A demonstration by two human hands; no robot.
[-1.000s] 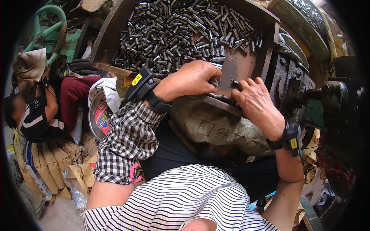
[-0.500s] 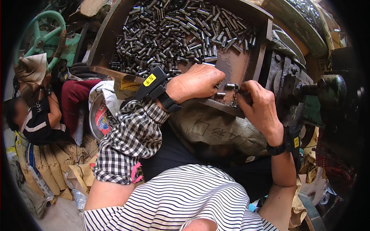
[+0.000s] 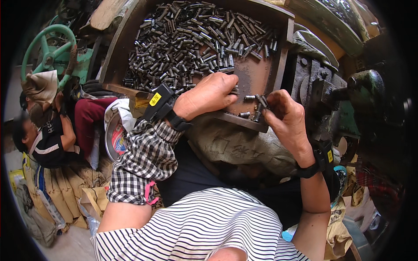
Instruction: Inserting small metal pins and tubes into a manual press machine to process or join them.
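A shallow wooden tray [image 3: 278,65] lies before me, heaped with short dark metal tubes [image 3: 178,56]. Over its near part my left hand [image 3: 211,96] is closed, with the ends of metal tubes just showing at its curled fingers. To the right, my right hand [image 3: 286,119] pinches a small metal tube [image 3: 261,101] between thumb and fingers at the tray's near right corner. Loose tubes lie between the hands, one of them a shiny short tube [image 3: 244,115] close to the front edge. The left fingertips are mostly hidden.
A dark, greasy machine [image 3: 322,91] stands close on the right. A sack [image 3: 239,145] hangs or lies below the tray's front. At left are a metal basin [image 3: 112,137], a green handwheel [image 3: 48,54] and another person [image 3: 52,135] seated at work.
The whole view has shifted slightly, moving the tray left. My right hand now has a tilted tube at its fingertips. My left hand stays closed over the tray's near part.
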